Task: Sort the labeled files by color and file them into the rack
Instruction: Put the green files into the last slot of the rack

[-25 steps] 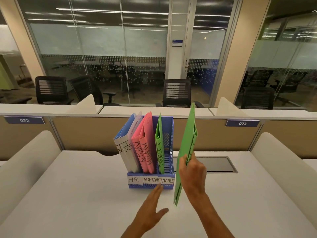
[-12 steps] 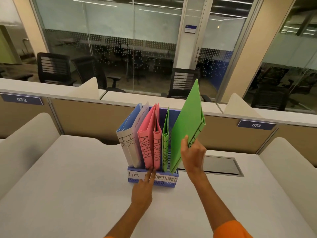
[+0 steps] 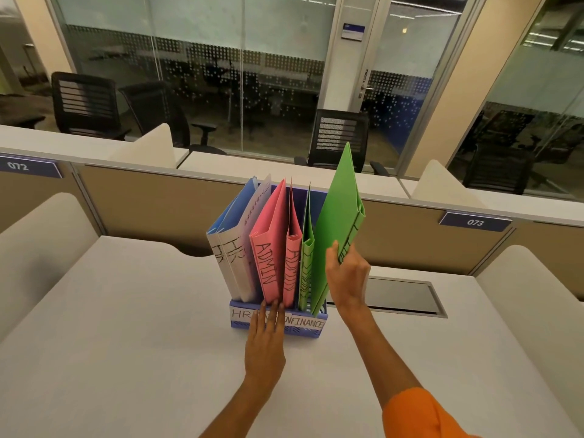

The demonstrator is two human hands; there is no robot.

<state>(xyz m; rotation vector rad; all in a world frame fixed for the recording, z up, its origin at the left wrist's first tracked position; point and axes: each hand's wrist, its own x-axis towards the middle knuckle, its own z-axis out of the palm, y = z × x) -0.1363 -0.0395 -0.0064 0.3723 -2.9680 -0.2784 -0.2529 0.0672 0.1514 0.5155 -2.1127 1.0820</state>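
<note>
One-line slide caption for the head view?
Right hand grips a tilted green file, bottom in the FINANCE slot of the blue rack; left hand touches its front with flat fingers.

matt green file (image 3: 338, 229), plastic rack (image 3: 311, 327)

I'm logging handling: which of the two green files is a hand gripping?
The rightmost green file, tilted and rising above the rest, gripped by the right hand. The other green file stands beside the pink files.
</note>
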